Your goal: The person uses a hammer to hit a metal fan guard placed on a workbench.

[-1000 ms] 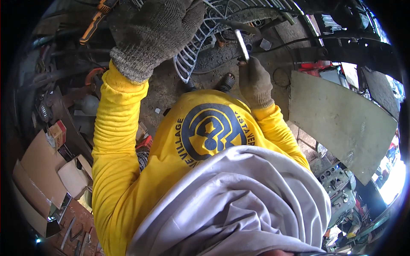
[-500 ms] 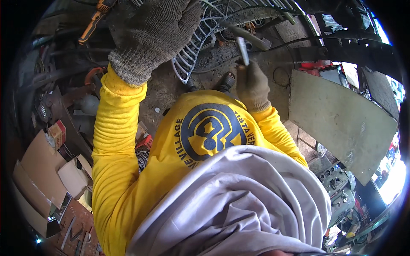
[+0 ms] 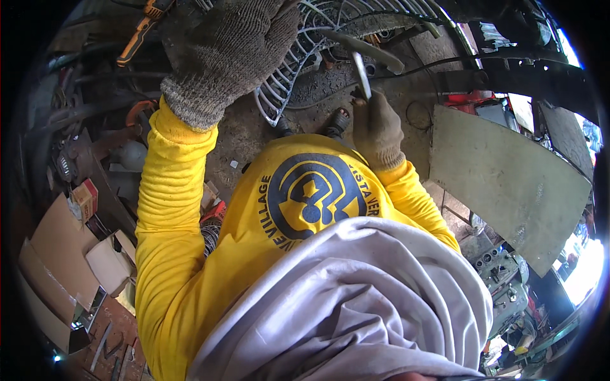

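Note:
My left hand [image 3: 232, 60], in a thick grey knitted glove, is at the upper left beside a curved metal grille [image 3: 292, 66] of rods. Its fingers are curled closed; whatever they grip is hidden by the glove. A brown glove covers my right hand [image 3: 380, 130], wrapped around the metal handle of a hammer [image 3: 362, 75]. The hammer's long, narrow head is raised at the grille's right side, and from this angle I cannot tell whether it touches the rods.
An orange-and-black tool [image 3: 143, 35] lies beyond my left hand. At right leans a large pale sheet [image 3: 508, 184], with a grey-green machine [image 3: 505, 282] below it. Cardboard boxes [image 3: 70, 254] stand at left. A dark cable [image 3: 438, 60] crosses near the hammer.
The hammer's head has shifted slightly up and tilted, showing more of its broad side. My right hand has turned slightly with it. My left hand stays nearly in place.

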A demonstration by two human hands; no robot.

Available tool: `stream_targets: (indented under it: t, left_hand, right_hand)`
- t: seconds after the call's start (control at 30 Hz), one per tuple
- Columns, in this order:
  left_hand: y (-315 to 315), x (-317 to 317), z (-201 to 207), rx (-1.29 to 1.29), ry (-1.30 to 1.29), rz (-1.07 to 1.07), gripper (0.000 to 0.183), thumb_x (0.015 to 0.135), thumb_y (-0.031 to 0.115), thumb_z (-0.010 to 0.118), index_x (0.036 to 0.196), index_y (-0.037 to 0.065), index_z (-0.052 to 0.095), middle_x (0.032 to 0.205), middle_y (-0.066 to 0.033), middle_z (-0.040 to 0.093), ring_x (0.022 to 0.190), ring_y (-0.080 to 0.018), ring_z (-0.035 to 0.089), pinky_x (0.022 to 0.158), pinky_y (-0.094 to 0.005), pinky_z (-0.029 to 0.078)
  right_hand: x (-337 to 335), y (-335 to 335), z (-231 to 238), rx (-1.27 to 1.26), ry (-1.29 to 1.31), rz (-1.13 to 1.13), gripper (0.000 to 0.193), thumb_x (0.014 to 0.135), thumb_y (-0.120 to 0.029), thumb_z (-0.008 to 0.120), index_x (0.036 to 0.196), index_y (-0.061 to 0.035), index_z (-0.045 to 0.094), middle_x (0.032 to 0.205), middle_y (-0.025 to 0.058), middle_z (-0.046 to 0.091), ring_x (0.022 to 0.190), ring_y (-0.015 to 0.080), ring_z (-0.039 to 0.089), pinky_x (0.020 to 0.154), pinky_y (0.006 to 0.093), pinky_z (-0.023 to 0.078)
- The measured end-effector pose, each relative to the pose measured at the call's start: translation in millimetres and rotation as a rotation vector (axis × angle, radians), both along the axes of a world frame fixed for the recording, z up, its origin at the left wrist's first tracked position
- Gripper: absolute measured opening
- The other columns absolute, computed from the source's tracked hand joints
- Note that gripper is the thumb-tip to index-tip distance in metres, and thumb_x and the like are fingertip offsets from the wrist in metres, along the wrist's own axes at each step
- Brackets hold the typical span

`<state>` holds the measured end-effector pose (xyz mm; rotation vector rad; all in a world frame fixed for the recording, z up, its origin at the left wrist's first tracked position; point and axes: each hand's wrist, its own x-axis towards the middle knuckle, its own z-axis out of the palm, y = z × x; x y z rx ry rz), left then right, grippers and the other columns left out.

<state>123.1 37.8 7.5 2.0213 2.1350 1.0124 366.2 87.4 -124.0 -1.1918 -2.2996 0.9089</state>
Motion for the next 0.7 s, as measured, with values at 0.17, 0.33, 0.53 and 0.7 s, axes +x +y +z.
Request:
stream_targets:
  t: [0.17,0.33,0.53,0.7]
  left_hand:
    - [-2,-3,-3,-0.042,0.041,0.014,0.039,0.097,0.020,0.054,0.130,0.000,0.061,0.109,-0.0249,0.070,0.096,-0.0386,0.070,0.082,-0.0423,0.056]
    - [-6,3,2,0.004,0.034,0.026,0.039,0.097,0.019,0.055,0.130,0.000,0.061,0.107,-0.0243,0.070,0.095,-0.0384,0.070,0.081,-0.0419,0.056]
    - [-1,0,-3,0.001,0.044,0.032,0.037,0.096,0.017,0.058,0.130,0.001,0.062,0.107,-0.0230,0.070,0.097,-0.0372,0.070,0.082,-0.0415,0.056]
    - [-8,-20,-21,0.112,0.402,-0.057,0.037,0.096,0.023,0.065,0.130,0.008,0.063,0.108,-0.0152,0.072,0.094,-0.0337,0.070,0.086,-0.0412,0.055]
  right_hand:
    - [7,6,-28,0.006,-0.283,0.099,0.020,0.094,-0.026,0.061,0.102,-0.0070,0.063,0.079,0.0195,0.067,0.077,0.0439,0.066,0.068,0.0514,0.052]
    - [10,2,-8,0.069,0.087,0.007,0.017,0.094,-0.023,0.061,0.097,-0.0070,0.060,0.078,0.0197,0.066,0.077,0.0432,0.067,0.067,0.0512,0.051]
    - [7,11,-19,0.049,-0.140,0.104,0.022,0.095,-0.028,0.061,0.103,-0.0078,0.062,0.082,0.0204,0.067,0.080,0.0433,0.067,0.070,0.0505,0.052]
    - [11,1,-8,0.001,-0.016,0.004,0.023,0.096,-0.030,0.061,0.102,-0.0079,0.061,0.083,0.0212,0.067,0.082,0.0436,0.067,0.071,0.0525,0.052]
